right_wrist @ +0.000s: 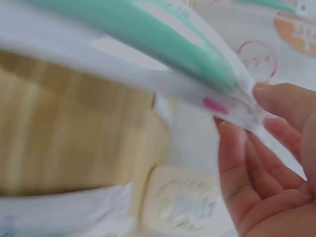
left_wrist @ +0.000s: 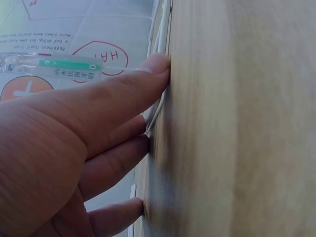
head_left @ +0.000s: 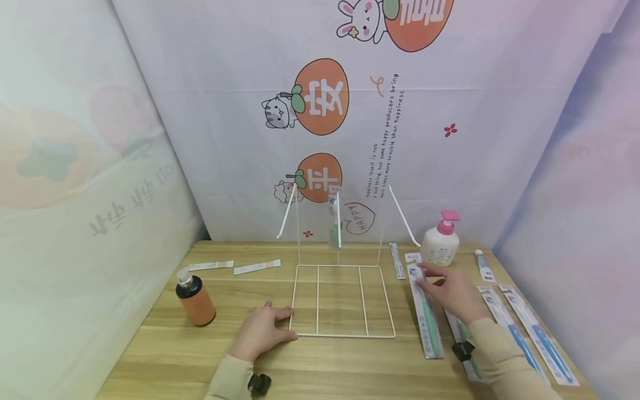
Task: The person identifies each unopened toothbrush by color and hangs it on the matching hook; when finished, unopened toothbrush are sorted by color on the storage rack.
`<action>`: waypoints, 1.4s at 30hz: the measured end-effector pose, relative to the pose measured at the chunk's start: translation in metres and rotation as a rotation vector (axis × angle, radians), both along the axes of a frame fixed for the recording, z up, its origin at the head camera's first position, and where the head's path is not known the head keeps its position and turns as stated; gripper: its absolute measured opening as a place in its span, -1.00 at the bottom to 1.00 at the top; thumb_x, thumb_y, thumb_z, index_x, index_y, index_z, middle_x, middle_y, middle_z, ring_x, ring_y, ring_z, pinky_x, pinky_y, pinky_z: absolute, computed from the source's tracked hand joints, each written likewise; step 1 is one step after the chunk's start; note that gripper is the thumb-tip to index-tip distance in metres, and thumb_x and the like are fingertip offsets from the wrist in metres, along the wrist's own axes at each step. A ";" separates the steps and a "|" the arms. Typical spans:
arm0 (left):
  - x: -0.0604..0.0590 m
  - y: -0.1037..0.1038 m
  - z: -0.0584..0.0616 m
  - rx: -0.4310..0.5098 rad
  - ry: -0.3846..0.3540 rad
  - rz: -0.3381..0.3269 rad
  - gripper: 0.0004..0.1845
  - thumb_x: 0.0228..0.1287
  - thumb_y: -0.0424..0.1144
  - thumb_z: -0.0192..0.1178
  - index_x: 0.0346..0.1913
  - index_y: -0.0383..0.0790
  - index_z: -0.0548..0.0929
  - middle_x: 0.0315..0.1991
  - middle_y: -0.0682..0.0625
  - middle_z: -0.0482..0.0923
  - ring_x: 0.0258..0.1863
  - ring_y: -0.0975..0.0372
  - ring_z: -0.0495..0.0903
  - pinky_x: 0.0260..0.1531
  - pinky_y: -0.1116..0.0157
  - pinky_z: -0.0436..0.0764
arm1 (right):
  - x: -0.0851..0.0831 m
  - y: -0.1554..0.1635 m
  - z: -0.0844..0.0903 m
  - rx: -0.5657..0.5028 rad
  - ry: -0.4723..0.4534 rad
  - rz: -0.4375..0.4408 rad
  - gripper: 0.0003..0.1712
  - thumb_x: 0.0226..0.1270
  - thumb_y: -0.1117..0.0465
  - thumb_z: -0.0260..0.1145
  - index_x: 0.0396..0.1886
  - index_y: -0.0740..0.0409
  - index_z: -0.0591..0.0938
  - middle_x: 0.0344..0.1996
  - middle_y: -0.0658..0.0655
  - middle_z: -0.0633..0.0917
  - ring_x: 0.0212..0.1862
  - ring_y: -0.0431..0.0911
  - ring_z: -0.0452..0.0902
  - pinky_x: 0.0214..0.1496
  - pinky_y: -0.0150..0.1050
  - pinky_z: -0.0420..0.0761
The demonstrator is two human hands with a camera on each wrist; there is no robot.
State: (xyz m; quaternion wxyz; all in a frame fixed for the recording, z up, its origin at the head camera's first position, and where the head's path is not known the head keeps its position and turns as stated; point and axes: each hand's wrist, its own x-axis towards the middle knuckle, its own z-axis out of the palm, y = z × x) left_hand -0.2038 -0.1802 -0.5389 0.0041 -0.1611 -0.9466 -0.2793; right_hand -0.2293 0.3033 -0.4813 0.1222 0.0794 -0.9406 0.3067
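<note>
My left hand (head_left: 272,325) lies flat on the wooden table (head_left: 165,344), fingers straight. Its fingertips (left_wrist: 155,66) touch the front-left corner of a white wire rack (head_left: 342,335). A packaged green toothbrush (head_left: 334,225) hangs on the rack's upright back and also shows in the left wrist view as the hanging pack (left_wrist: 59,66). My right hand (head_left: 426,279) pinches the top end of another packaged green toothbrush (head_left: 429,319), which lies to the right of the rack. In the right wrist view the fingers (right_wrist: 284,103) grip that pack (right_wrist: 197,54) at its end.
Two packaged blue toothbrushes (head_left: 520,339) lie at the right edge. A white pump bottle with a pink top (head_left: 441,241) and a small tube (head_left: 484,265) stand behind them. An orange bottle (head_left: 196,300) and two paper strips (head_left: 257,266) are at the left.
</note>
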 end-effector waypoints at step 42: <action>-0.001 -0.001 0.002 0.005 -0.007 -0.010 -0.36 0.09 0.11 0.67 0.24 -0.04 0.83 0.25 -0.02 0.74 0.46 -0.38 0.41 0.41 -0.56 0.13 | 0.034 -0.174 0.085 -0.409 0.678 0.531 -0.36 0.04 0.59 0.63 0.18 0.29 0.73 -0.09 0.21 0.79 -0.44 -0.14 0.77 -0.37 -0.38 0.77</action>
